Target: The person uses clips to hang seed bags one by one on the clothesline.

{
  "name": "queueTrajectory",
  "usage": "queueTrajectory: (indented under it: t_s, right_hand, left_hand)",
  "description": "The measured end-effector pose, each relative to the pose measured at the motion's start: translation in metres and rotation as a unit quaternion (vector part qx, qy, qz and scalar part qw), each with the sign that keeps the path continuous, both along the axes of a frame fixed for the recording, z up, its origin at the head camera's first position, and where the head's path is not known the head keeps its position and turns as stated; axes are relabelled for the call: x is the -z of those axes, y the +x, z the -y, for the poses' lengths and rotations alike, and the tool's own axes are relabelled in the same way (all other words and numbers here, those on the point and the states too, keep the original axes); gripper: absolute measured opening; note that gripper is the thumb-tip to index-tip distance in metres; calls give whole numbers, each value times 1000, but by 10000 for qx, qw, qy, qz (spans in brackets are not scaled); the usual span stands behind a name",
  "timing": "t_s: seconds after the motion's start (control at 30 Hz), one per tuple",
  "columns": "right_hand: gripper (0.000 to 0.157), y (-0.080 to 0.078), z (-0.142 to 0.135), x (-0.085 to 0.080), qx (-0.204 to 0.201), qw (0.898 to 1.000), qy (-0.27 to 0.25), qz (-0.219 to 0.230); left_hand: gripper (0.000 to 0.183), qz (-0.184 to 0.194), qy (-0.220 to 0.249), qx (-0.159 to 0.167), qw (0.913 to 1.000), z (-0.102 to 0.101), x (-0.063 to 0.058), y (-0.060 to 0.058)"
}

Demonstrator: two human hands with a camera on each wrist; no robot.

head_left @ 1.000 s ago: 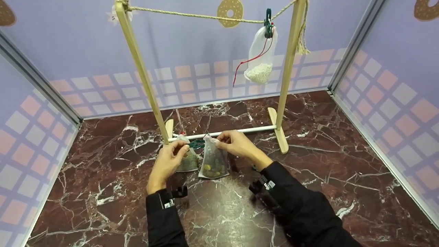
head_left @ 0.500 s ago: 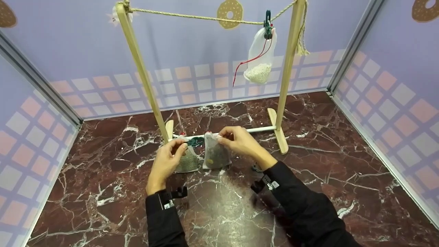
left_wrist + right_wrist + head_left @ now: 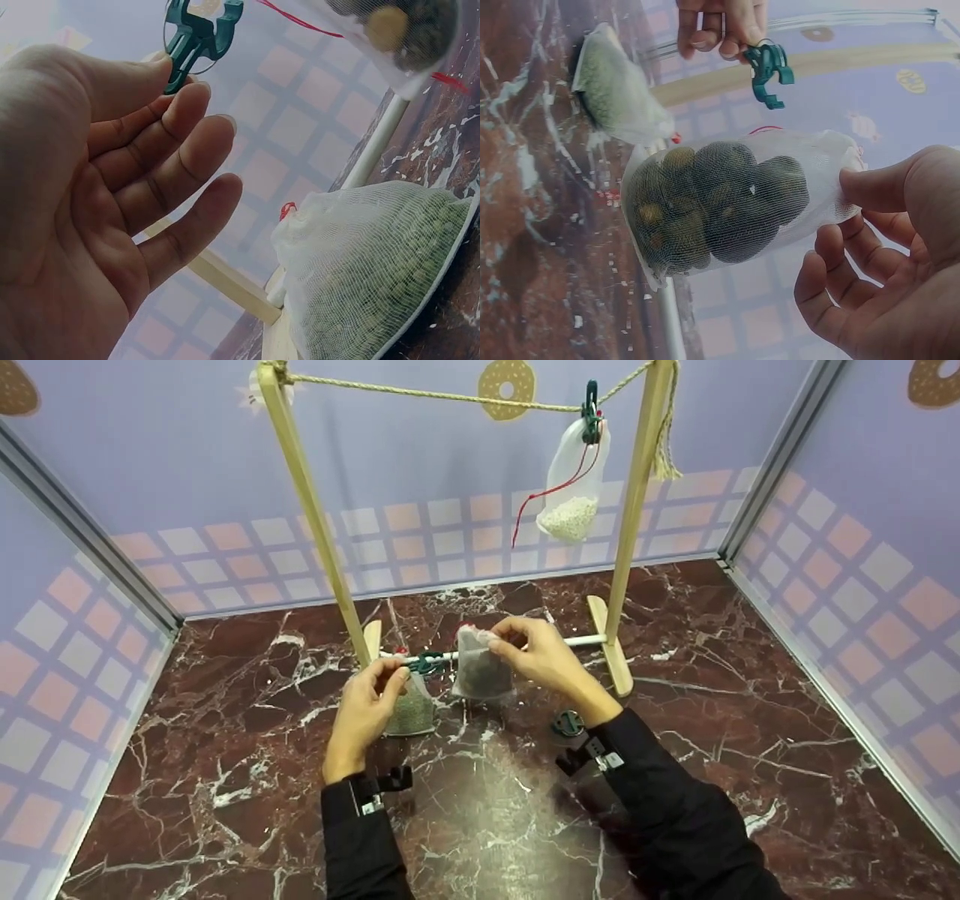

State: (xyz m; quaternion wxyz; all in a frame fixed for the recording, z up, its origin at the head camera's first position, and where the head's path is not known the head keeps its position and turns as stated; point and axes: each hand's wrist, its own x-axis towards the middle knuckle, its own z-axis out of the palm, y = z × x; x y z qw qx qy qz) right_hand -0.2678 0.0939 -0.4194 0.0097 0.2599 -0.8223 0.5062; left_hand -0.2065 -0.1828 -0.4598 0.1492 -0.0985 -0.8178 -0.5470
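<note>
My left hand [image 3: 358,716] pinches a green plastic clip [image 3: 193,45] between thumb and index finger, the other fingers loosely bent. The clip's hooked jaws face away from the fingertips and hold nothing. My right hand [image 3: 551,664] pinches the top of a white mesh drawstring bag [image 3: 720,202], held up off the table just right of the clip. Dark rounded pieces and a few yellowish ones fill its lower part. Behind my left hand, a second mesh bag [image 3: 375,270] with green grainy contents rests on the table by the stand's left foot.
A wooden stand [image 3: 634,525] with a white lower bar [image 3: 585,641] carries a rope [image 3: 420,392] across its top. From the rope's right part hangs a mesh bag [image 3: 570,514] of pale grains, clipped by a green clip [image 3: 591,420]. Another green clip [image 3: 568,723] lies near my right wrist.
My right hand has raised the dark-filled mesh bag and shifted it slightly right, away from the clip. My left hand has barely moved. The clip lying near my right wrist has come into clearer view.
</note>
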Motion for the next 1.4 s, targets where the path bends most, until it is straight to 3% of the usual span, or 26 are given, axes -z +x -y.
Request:
queueTrajectory:
  t_s: [0.13,0.23,0.4,0.53,0.7,0.83,0.97,1.2,1.4]
  right_hand:
    - [14,2,-5,-10,116,9996,-238,-106]
    - [14,5,-6,-19,176,9987,-401,-244]
    - [16,7,-3,-32,139,9982,-430,-399]
    - [17,9,-3,-48,81,9978,-561,-353]
    - [15,8,-4,-72,42,9959,-779,-460]
    - [15,6,-4,-91,74,9949,-839,-556]
    - [15,5,-5,-109,205,9938,-913,-604]
    - [17,-5,0,-135,343,9870,-1426,-664]
    - [17,-13,9,-154,447,9769,-2062,-323]
  left_hand:
    - [17,-337,66,-71,9994,-1,4,-6]
    - [18,-570,12,-309,9979,0,2,-6]
    - [19,-749,-468,-876,9922,3,-4,-1]
    - [18,-819,-945,-973,9874,5,-16,-2]
    - [17,-714,-1238,-647,9876,5,-47,-7]
    - [18,-570,-1369,-405,9881,5,-82,-8]
    - [19,-706,-1549,-293,9850,4,-115,-9]
    - [18,-1398,-1934,-344,9705,0,-166,-15]
    - [20,-2106,-2167,-441,9522,-13,-200,-22]
